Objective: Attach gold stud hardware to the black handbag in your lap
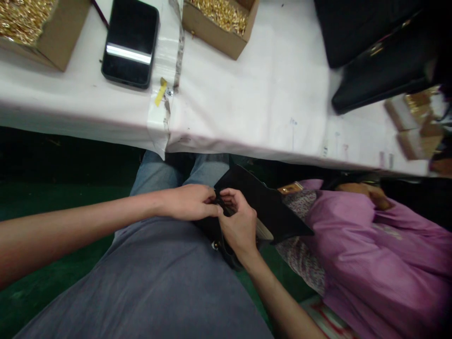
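At far left on the white surface point(247, 94), a cardboard box point(52, 37) holds small gold parts point(21, 19). Just right of it lies a black phone point(130, 42), screen up, beside a strip of clear tape point(169, 70) with a yellow tag point(161, 91). A second box point(219, 35) of gold parts point(221, 13) sits further right, near the far edge.

Below the surface edge, over the lap, the left forearm reaches in from the left. The left hand point(189, 201) is curled, its fingertips pinching something small and dark at the near edge of a black bag point(268, 207). The right hand point(238, 223) meets it from the right, thumb and forefinger pinched on the same spot, so the two hands touch. What exactly they pinch is too small to tell. The bag rests on the lap against the grey shirt point(158, 282), tilted, with a small metal stud point(214, 245) showing under the right hand and a gold fitting point(290, 188) at its far corner.

Right of the bag sits another person in a pink top point(381, 254), their hand point(370, 192) resting near the surface edge. Above them, on the surface, lie more black bags point(374, 47) and, blurred at far right, stacked small boxes point(413, 122).
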Demonstrator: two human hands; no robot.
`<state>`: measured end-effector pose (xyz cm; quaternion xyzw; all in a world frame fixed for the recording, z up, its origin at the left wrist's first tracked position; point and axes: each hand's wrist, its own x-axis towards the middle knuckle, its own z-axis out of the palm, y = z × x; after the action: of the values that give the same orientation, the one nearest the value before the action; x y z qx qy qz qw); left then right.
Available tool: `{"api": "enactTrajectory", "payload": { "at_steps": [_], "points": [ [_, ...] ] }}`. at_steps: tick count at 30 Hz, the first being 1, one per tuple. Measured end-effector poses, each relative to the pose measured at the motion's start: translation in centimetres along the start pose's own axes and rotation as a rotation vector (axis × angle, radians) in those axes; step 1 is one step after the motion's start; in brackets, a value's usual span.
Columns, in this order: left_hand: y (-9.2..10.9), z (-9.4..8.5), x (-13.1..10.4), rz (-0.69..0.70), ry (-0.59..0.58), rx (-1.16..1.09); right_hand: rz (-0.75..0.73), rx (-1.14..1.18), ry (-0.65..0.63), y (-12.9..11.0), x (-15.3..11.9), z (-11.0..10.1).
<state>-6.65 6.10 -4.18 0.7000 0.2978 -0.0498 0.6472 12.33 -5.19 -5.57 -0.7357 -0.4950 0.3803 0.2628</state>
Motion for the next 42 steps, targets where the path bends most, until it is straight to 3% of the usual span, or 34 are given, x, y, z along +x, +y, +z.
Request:
{"api": "enactTrajectory", "payload": {
  "at_steps": [8,16,19,24,35,42],
  "points": [
    [-1.0,3.8,-1.7,0.027,0.125,0.013,0.082,0.178,-0.048,0.8,0.6,-0.4],
    [-0.7,3.3,-1.7,0.007,0.116,-0.063,0.025,0.1,-0.041,1.3,0.7,-0.5],
    [-0.9,3.8,-1.3,0.003,0.199,-0.11,-0.013,0.031,-0.05,1.1,0.5,-0.6],
    [0.0,4.6,-0.5,-0.151,0.359,-0.023,-0.137,-0.151,-0.115,0.6,-0.2,-1.1],
    [0.1,5.7,0.0,-0.232,0.417,-0.043,-0.308,-0.293,-0.194,0.4,-0.7,-1.9],
    [1.3,5.6,0.4,-0.241,0.431,0.088,-0.228,-0.198,-0.161,1.0,-0.6,-1.8]
  ]
}}
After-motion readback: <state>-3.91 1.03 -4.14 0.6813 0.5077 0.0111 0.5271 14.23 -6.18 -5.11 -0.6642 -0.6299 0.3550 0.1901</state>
